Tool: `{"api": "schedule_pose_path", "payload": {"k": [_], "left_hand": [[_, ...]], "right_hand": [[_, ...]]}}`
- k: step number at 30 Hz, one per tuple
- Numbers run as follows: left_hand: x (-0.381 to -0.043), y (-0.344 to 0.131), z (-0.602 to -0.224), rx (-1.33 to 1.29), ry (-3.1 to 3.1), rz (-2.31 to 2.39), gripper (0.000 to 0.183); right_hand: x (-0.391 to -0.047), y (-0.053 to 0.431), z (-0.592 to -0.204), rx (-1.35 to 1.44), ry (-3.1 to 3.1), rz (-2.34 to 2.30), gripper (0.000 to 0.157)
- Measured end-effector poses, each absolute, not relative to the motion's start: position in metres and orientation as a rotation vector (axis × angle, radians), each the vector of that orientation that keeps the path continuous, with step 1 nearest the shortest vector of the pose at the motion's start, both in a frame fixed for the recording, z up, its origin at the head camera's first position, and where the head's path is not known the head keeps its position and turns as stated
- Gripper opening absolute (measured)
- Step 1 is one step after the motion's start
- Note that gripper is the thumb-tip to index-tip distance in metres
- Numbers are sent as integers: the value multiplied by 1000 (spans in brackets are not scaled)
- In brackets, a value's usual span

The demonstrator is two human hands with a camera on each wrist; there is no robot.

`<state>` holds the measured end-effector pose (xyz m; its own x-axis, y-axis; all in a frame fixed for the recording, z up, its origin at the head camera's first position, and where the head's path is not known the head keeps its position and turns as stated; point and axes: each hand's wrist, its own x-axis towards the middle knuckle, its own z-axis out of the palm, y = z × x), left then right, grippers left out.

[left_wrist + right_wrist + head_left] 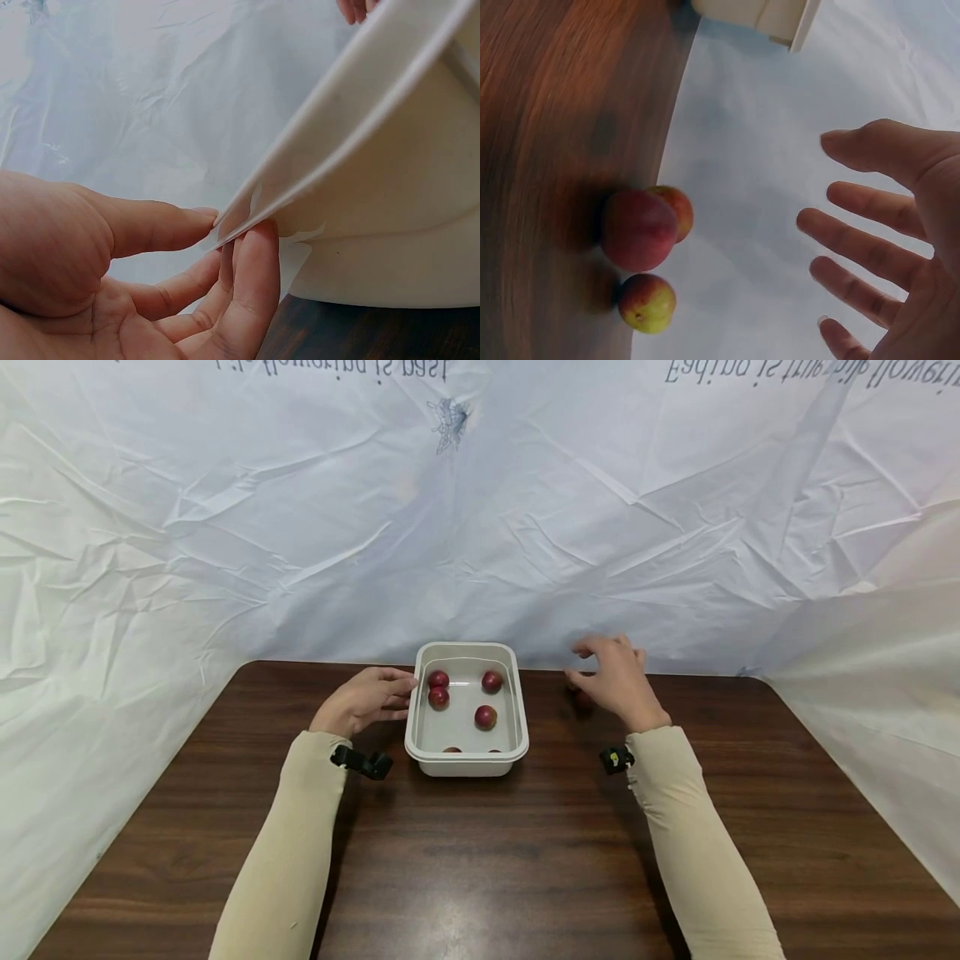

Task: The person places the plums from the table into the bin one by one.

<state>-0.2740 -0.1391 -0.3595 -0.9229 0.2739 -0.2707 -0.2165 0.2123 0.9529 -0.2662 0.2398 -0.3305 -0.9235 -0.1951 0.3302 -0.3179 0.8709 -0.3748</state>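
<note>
A cream plastic container (467, 766) stands near the table's back edge with several red plums (486, 717) inside; its near wall partly hides some of them. My left hand (367, 700) is at its left side. In the left wrist view the thumb and fingers pinch the container's rim (337, 127). To the right, my right hand (618, 681) hovers over more plums on the table. The right wrist view shows its fingers apart and holding nothing, clear of a dark red plum (639, 230), a second one partly behind it, and a red-and-yellow plum (646, 304).
The dark brown wooden table (480, 860) reaches back to a wrinkled white sheet (480, 527), which also hangs at both sides. Black wrist straps with small devices (363, 762) sit on both forearms.
</note>
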Motion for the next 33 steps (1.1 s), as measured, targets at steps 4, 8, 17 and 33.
{"api": "schedule_pose_path", "payload": {"k": [4, 8, 17, 33], "left_hand": [[-274, -139, -359, 56, 2117, 1750, 43], [-274, -140, -360, 62, 2117, 1750, 44], [-273, -140, -359, 48, 2120, 1753, 43], [-273, -140, -359, 63, 2116, 1756, 44]], "right_hand": [[-267, 245, -334, 371, -2807, 619, 40], [-269, 249, -337, 353, -2834, 598, 40], [-270, 255, -342, 343, -2856, 591, 36], [-273, 262, -345, 327, -3036, 528, 29]]}}
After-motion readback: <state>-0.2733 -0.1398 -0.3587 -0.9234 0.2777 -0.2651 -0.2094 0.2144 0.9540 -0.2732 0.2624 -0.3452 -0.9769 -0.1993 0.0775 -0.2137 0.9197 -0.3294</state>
